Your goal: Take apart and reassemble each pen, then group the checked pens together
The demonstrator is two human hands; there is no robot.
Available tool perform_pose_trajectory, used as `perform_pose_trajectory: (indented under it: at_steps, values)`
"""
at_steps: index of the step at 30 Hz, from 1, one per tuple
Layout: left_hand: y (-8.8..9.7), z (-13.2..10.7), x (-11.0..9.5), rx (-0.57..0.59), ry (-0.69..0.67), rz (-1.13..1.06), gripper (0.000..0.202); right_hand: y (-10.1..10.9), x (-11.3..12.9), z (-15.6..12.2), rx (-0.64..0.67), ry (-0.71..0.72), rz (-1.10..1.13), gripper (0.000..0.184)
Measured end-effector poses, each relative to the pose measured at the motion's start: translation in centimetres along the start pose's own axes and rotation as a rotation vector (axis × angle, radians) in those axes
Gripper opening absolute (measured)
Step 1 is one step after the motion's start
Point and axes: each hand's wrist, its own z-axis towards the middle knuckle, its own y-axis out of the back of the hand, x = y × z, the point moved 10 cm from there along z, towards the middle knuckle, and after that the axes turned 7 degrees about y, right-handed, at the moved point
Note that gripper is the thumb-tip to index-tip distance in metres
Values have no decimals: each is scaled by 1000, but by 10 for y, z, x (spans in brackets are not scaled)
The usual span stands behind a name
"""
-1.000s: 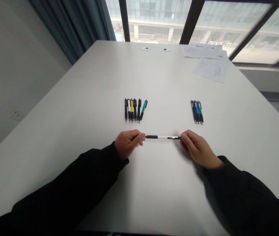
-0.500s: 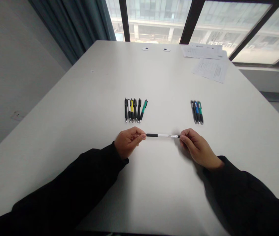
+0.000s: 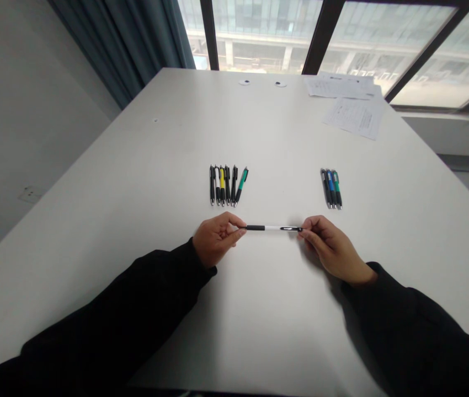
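Held level between my two hands is a white-and-black retractable pen (image 3: 271,227). My left hand (image 3: 217,240) pinches its black grip end between thumb and fingers. My right hand (image 3: 325,246) pinches the other end, near the dark clip, and the middle of the barrel stays bare. Just beyond the pen, a group of several click pens (image 3: 227,186) lies side by side on the table, in black, white, yellow and green. Farther right are three more pens (image 3: 331,188) in black, blue and green.
The pale table (image 3: 276,331) runs ahead to a far edge, with loose printed papers (image 3: 356,117) at the back right and two small round grommets (image 3: 262,83) near the far edge. My black sleeves come in from both sides. Windows and a dark curtain lie beyond.
The held pen sits slightly higher and farther from me than a second ago. My fingers have shifted on it, and its right end catches the light differently. The pens on the table have not moved.
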Motion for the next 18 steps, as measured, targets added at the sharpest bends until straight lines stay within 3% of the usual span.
perform_pose_trajectory:
  at_steps: [5, 8, 12, 18]
  values:
    - [-13, -2, 12, 125, 159, -240, 23, -3, -8, 1, -20, -74, 234, 15]
    - [-33, -7, 14, 317, 311, -465, 34, -2, -10, 3, -31, -85, 369, 17]
    - [-65, -22, 16, 588, 508, -604, 38, -5, -10, 6, 18, -75, 553, 17]
    - [-110, -49, 2, 927, 558, -609, 49, -26, 6, 10, 50, -56, 752, 19]
